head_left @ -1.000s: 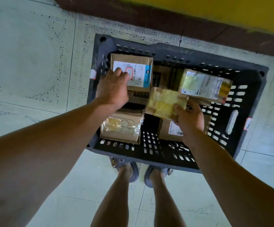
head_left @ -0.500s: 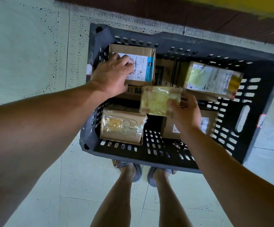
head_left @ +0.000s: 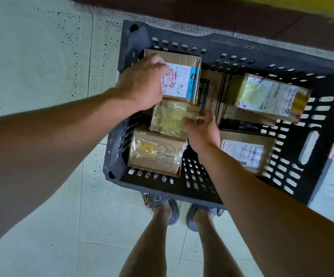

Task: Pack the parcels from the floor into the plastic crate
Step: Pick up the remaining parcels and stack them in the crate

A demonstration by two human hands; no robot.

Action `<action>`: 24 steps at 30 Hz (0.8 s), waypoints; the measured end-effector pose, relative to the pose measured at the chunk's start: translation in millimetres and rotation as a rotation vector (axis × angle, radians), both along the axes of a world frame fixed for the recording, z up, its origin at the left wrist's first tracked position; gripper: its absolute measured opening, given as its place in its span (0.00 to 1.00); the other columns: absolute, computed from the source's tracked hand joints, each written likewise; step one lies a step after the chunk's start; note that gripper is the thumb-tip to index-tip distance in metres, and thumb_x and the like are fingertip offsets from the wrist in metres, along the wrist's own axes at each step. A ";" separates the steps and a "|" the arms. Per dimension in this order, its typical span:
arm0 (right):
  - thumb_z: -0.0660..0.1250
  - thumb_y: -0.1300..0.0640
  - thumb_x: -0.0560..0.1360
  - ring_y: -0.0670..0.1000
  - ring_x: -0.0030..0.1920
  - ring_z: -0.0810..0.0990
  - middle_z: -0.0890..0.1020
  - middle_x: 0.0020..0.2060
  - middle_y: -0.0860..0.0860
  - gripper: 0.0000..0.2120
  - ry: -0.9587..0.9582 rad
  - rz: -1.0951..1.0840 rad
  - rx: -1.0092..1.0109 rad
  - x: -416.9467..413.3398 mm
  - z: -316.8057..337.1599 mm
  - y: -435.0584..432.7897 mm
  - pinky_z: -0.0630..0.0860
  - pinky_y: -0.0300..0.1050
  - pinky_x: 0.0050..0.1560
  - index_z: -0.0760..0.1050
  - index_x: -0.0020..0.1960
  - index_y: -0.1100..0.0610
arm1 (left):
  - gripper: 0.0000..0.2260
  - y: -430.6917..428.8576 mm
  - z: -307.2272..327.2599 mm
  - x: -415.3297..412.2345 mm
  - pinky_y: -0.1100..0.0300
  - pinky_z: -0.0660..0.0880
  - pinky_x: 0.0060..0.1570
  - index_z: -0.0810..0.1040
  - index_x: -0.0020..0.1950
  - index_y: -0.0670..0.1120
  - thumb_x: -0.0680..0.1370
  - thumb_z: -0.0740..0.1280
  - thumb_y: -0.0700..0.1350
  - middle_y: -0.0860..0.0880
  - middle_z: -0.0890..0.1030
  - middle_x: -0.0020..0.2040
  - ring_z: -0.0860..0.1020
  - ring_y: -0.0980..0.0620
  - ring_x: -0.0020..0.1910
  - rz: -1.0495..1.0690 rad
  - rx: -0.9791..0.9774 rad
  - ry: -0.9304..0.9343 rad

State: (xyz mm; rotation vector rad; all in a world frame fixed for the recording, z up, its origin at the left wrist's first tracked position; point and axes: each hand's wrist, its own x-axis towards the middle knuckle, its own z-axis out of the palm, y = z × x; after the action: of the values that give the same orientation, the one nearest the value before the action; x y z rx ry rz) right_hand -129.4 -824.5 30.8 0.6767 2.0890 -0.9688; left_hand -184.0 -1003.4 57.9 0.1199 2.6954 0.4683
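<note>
A dark grey plastic crate (head_left: 232, 42) stands on the floor and holds several cardboard parcels. My left hand (head_left: 142, 84) grips the near left part of a box with a white and blue label (head_left: 184, 80) at the crate's far left. My right hand (head_left: 200, 130) holds a small box wrapped in yellowish tape (head_left: 170, 118) by its right end, just below the labelled box. Under it lies another taped box (head_left: 156, 152) at the near left. A barcode box (head_left: 246, 150) sits at the near right, and a yellow-taped parcel (head_left: 270, 96) at the far right.
Pale floor tiles (head_left: 38, 56) surround the crate. A dark brown skirting (head_left: 202, 13) and a yellow wall run along the far side. My feet in grey sandals (head_left: 174, 212) stand right against the crate's near wall. A printed carton (head_left: 212, 90) lies in the crate's middle.
My right hand has carried the small taped box leftward from the crate's middle to beside the labelled box. My left hand stays on the labelled box. The view has shifted closer.
</note>
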 end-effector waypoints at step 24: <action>0.64 0.50 0.76 0.48 0.33 0.78 0.78 0.36 0.47 0.15 0.045 0.152 -0.057 14.4 -13.4 -48.0 0.72 0.40 0.29 0.64 0.61 0.46 | 0.13 5.4 2.3 62.0 0.57 0.63 0.41 0.72 0.59 0.43 0.82 0.57 0.51 0.50 0.73 0.44 0.70 0.50 0.42 1.005 0.087 -0.019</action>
State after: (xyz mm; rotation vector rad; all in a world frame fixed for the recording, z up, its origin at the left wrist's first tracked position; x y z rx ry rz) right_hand -115.0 -872.5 17.4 0.4640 2.1099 -0.9613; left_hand -121.9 -998.0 60.3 -1.2400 2.5280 0.8372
